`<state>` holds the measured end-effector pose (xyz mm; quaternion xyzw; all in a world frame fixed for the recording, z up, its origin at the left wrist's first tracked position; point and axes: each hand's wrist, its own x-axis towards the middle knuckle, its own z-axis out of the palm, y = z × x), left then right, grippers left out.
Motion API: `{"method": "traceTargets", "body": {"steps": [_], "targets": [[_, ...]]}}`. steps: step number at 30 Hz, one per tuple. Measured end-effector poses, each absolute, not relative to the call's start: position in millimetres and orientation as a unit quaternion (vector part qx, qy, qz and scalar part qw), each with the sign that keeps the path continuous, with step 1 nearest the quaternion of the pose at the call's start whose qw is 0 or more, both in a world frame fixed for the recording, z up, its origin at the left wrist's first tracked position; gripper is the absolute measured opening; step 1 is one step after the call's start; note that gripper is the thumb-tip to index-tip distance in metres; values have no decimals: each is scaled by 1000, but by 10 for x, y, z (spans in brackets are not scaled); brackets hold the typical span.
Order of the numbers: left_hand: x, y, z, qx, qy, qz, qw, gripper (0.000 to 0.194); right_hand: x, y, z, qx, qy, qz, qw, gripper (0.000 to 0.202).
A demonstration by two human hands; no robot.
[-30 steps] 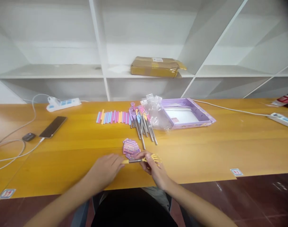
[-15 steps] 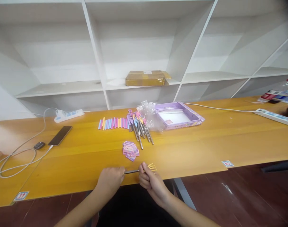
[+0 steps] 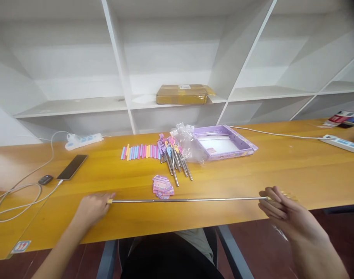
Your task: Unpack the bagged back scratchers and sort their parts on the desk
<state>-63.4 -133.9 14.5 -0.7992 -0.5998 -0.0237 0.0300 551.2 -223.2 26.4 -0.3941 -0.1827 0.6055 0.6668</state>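
A long telescopic back scratcher [image 3: 191, 200] stretches level across the front of the table, its thin metal rod drawn out. My left hand [image 3: 92, 209] is closed around its yellow handle end. At the other end my right hand [image 3: 284, 209] grips the yellow hand-shaped head, mostly hidden by the fingers. Beyond the rod lies a pile of back scratchers [image 3: 175, 159] with pink, purple, blue and orange heads. Left of them is a row of coloured sticks [image 3: 140, 152]. A small heap of purple cards [image 3: 162, 186] lies just behind the rod.
A purple open box [image 3: 223, 154] and clear plastic bags [image 3: 187, 141] lie behind. On the left are a phone [image 3: 73, 167], cables, a black object [image 3: 45, 179] and a power strip [image 3: 84, 141]; another power strip [image 3: 345, 145] is at right. A cardboard box [image 3: 181, 95] sits on the shelf.
My hands have moved far apart, left hand leftward and right hand rightward. The back scratcher's rod has gone from short to fully drawn out between them.
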Motion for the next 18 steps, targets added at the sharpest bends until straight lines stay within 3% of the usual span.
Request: {"method": "traceTargets", "body": {"steps": [6, 9, 12, 14, 18], "targets": [[-779, -1534, 98, -783, -599, -156, 61, 42, 5512, -2372, 112, -406, -117, 583, 695, 54], [-741, -1701, 169, -708, -655, -265, 19, 38, 5499, -2383, 52, -378, -87, 558, 733, 51], [-631, -1862, 314, -545, -670, -473, -173, 35, 5507, -2381, -13, -370, -71, 561, 737, 48], [-515, -1931, 411, -439, -572, -595, -354, 34, 5483, -2364, -57, -379, -72, 565, 729, 47], [-317, -1939, 483, -334, -413, -636, -559, 34, 5393, -2296, -114, -407, -94, 553, 721, 46]]}}
